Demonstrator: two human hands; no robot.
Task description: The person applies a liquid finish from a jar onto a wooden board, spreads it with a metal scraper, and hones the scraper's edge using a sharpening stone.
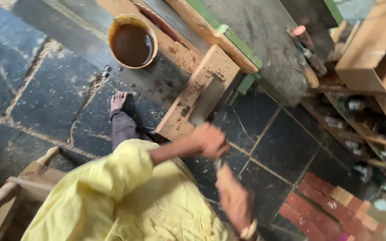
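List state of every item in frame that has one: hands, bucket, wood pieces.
Left hand: fist closed, motion-blurred; what it grips is unclear.
Right hand: mostly hidden below the left fist; grip unclear.
Round orange bucket: upright, uncovered, holding dark brown liquid.
Pale rectangular wooden frame piece: lying tilted on the dark floor, its near end by the left hand.
Bare foot: flat on the floor.

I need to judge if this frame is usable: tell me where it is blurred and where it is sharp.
Head view: both hands, left and right, smear with motion blur; the shelves at right are soft; the bucket and stone floor look sharper, in even daylight without glare.
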